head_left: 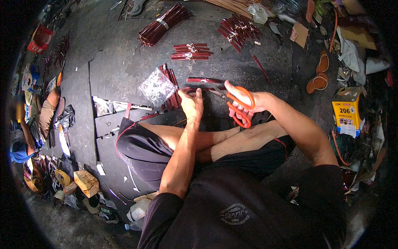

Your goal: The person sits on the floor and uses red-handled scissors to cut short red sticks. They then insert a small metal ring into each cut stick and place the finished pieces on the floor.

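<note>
My left hand (191, 104) pinches a dark red strip (205, 89) just above my crossed legs. Orange-handled scissors (228, 96) are in my right hand (256, 103), with fingers and thumb around the handle loops. Their blades are parted and point left, close to the strip; I cannot tell whether they touch it. Just beyond lies another red strip with a silvery fitting (203, 80). Left of my left hand, a clear plastic bag of small shiny pieces (156, 86) rests partly over a stack of red strips (171, 94).
Farther out lie a short row of fitted red strips (190, 54), a tied bundle (163, 25) and a loose pile (238, 31). Sandal-shaped pieces (318, 83) and a yellow box (347, 108) are at right. Another person (23, 145) sits at the left rim amid clutter.
</note>
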Available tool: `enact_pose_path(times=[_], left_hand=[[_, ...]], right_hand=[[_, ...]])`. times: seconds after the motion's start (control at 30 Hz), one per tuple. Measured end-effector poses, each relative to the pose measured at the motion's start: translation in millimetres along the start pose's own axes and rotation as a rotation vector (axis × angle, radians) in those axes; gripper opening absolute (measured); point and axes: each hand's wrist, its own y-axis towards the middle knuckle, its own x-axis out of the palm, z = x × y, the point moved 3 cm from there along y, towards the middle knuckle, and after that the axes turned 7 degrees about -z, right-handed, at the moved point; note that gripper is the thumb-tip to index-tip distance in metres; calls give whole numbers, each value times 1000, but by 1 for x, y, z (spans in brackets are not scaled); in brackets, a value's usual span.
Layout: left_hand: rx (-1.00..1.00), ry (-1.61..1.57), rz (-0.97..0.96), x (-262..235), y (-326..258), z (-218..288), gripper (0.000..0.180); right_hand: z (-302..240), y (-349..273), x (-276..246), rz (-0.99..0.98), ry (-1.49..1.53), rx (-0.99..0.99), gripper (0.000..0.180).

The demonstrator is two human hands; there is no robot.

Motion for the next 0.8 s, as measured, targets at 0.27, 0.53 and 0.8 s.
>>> enact_pose_path(times=[0.27,0.53,0.8], left_hand=[[590,703,-145,20,-37,2,51],[540,935,-355,34,-45,-29,77],[522,1008,-392,31,-47,-23,77]], right_hand=[[18,10,26,77,211,-80,109],[36,30,41,173,225,-177,103],[31,25,21,102,62,-92,99]])
